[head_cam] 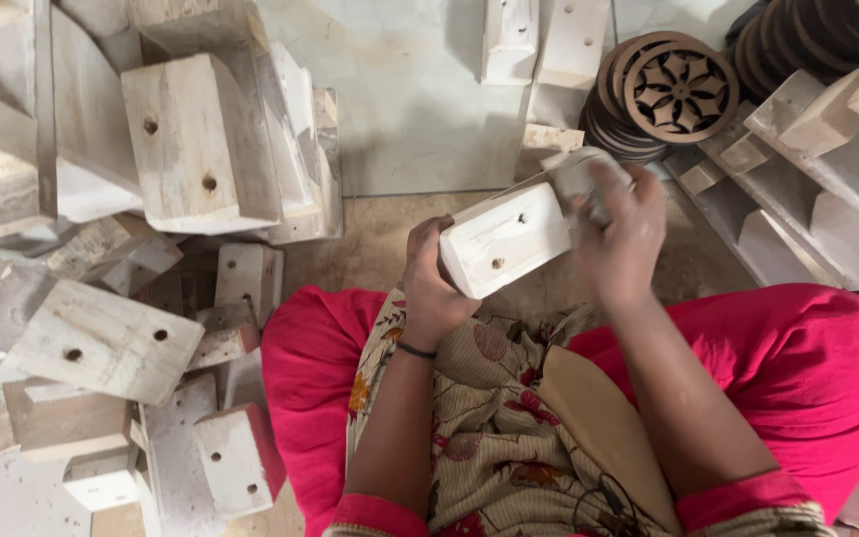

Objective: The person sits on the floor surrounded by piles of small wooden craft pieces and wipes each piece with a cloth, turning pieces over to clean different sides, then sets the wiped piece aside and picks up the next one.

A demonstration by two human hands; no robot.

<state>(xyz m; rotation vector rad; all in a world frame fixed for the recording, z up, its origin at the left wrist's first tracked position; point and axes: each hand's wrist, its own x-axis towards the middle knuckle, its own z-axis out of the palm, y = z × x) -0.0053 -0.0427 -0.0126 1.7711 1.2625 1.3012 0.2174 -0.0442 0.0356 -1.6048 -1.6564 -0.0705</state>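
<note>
I sit cross-legged on the floor in bright pink trousers. My left hand [429, 288] grips the near end of a pale wooden block [504, 239] with two small drilled holes in its face. The block is held above my lap, tilted up to the right. My right hand [620, 234] presses a folded grey piece of sandpaper [577, 177] against the far upper end of the block. A flat tan wooden piece [599, 428] lies on my lap beneath my forearms.
A heap of similar drilled wooden blocks [101, 343] fills the floor at left, with a large one [196, 149] on top. Stacked dark round carved discs [673, 91] sit at upper right beside wedge-shaped wooden pieces [827, 189]. More blocks [549, 40] stand at the top.
</note>
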